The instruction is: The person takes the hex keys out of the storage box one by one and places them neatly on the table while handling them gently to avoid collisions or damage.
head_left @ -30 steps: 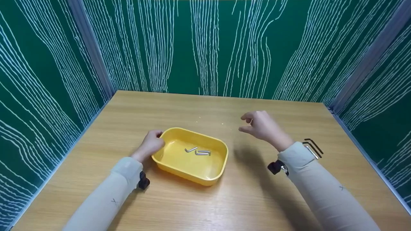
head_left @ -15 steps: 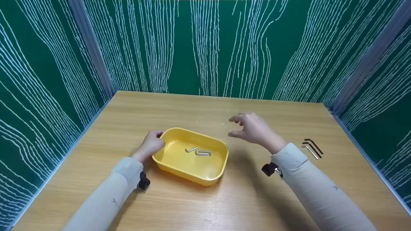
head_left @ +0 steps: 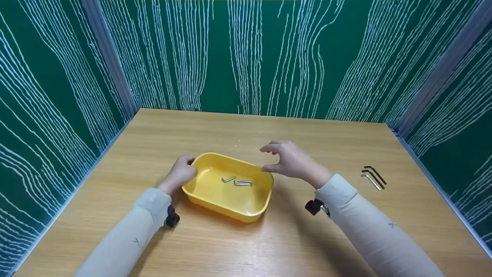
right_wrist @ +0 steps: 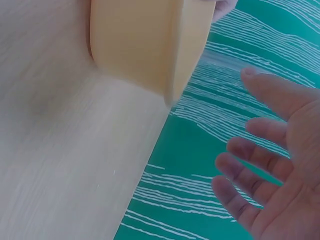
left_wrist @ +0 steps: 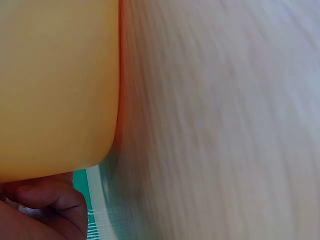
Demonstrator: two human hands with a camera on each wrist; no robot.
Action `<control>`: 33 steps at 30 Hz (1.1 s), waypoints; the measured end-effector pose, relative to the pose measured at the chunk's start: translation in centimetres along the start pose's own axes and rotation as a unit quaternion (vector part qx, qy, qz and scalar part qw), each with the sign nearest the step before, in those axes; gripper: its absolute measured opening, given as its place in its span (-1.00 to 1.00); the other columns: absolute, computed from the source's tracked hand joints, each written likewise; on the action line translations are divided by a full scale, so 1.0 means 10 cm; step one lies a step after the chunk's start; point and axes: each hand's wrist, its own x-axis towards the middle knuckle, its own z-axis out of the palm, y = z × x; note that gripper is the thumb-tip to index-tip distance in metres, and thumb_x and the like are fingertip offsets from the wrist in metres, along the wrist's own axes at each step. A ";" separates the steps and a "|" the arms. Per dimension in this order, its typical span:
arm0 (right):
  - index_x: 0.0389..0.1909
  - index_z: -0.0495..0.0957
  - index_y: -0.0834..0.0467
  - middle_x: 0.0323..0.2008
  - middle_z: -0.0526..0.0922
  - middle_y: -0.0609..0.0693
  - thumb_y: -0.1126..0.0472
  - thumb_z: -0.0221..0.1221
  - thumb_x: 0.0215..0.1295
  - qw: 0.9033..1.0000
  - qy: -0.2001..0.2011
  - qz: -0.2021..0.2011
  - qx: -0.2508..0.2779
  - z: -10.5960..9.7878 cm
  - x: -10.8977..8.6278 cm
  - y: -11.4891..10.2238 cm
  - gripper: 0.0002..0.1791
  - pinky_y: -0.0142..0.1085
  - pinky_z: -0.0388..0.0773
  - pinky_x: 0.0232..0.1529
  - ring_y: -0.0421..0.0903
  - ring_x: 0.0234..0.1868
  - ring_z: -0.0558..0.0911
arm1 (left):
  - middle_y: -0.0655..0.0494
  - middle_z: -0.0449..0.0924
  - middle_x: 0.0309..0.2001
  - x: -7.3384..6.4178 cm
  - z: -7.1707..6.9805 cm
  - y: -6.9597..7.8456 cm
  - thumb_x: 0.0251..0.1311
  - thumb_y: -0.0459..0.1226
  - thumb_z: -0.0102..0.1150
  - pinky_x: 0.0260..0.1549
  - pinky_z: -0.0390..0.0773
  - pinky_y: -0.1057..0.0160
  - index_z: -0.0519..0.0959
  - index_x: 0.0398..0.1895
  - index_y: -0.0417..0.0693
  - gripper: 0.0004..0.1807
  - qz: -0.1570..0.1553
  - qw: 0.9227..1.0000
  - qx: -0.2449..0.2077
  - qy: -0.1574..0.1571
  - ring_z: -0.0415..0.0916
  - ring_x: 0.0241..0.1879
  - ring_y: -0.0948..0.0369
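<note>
A yellow plastic tub [head_left: 226,209] sits on the table at a slant. My left hand [head_left: 179,175] grips its left end at the rim; in the left wrist view the curled fingers [left_wrist: 60,195] show beside the tub's wall [left_wrist: 55,90]. Inside the tub lie a short silver hex key [head_left: 228,179] and two more silver hex keys [head_left: 243,184] side by side. My right hand [head_left: 290,159] hovers by the tub's far right corner, thumb and fingers spread. The right wrist view shows that palm [right_wrist: 305,165] with nothing in it.
To the right on the wooden table [head_left: 307,250] lie two dark hex keys [head_left: 376,174] and a silver one [head_left: 372,182], roughly parallel. Tiny pale specks [head_left: 237,142] dot the table behind the tub. Green walls [head_left: 219,57] with white lines enclose the back and sides.
My right hand has moved left and nearer, from beside the tub to its far right corner, uncovering the hex keys on the right. The left hand and tub have stayed put.
</note>
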 end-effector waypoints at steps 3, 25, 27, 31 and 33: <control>0.31 0.67 0.20 0.23 0.73 0.18 0.08 0.54 0.31 1.000 -0.009 -0.009 0.003 0.04 0.02 -0.04 -0.40 0.04 0.72 0.21 0.21 0.20 0.70 | -0.17 0.65 0.02 0.00 -0.01 0.00 0.28 -0.48 -0.09 0.05 0.56 0.18 0.66 0.16 -0.35 -0.55 -0.004 1.000 -0.002 -0.005 0.53 -0.04 0.05; 0.33 0.67 0.23 0.25 0.74 0.21 0.22 0.46 0.39 0.991 -0.119 -0.021 0.052 0.54 0.16 -0.33 -0.49 0.07 0.65 0.33 0.21 0.21 0.72 | -0.12 0.65 -0.03 0.01 0.00 -0.01 0.26 -0.49 -0.08 -0.03 0.54 0.25 0.67 0.15 -0.34 -0.54 -0.005 1.000 -0.009 -0.002 0.52 -0.07 0.07; 0.33 0.67 0.23 0.25 0.75 0.20 0.24 0.45 0.40 0.990 -0.130 -0.022 0.055 0.58 0.17 -0.34 -0.50 0.06 0.66 0.32 0.19 0.19 0.72 | -0.12 0.65 -0.03 0.01 0.00 -0.01 0.26 -0.49 -0.08 -0.01 0.54 0.24 0.67 0.14 -0.34 -0.55 -0.005 1.000 -0.007 0.000 0.52 -0.07 0.07; 0.29 0.70 0.20 0.19 0.79 0.14 0.25 0.44 0.40 0.988 -0.142 -0.037 0.045 0.67 0.20 -0.33 -0.54 0.00 0.72 0.22 0.11 0.08 0.76 | -0.12 0.65 -0.04 0.01 0.01 -0.01 0.27 -0.48 -0.07 0.00 0.54 0.23 0.67 0.13 -0.34 -0.56 -0.004 1.000 -0.004 0.001 0.52 -0.07 0.07; 0.26 0.72 0.20 0.15 0.81 0.13 0.26 0.44 0.38 0.987 -0.147 -0.051 0.037 0.70 0.21 -0.33 -0.56 -0.02 0.74 0.19 0.09 0.03 0.76 | -0.12 0.64 -0.04 0.00 0.00 0.00 0.27 -0.48 -0.08 -0.01 0.54 0.23 0.67 0.12 -0.33 -0.56 -0.006 1.000 -0.003 0.000 0.51 -0.07 0.07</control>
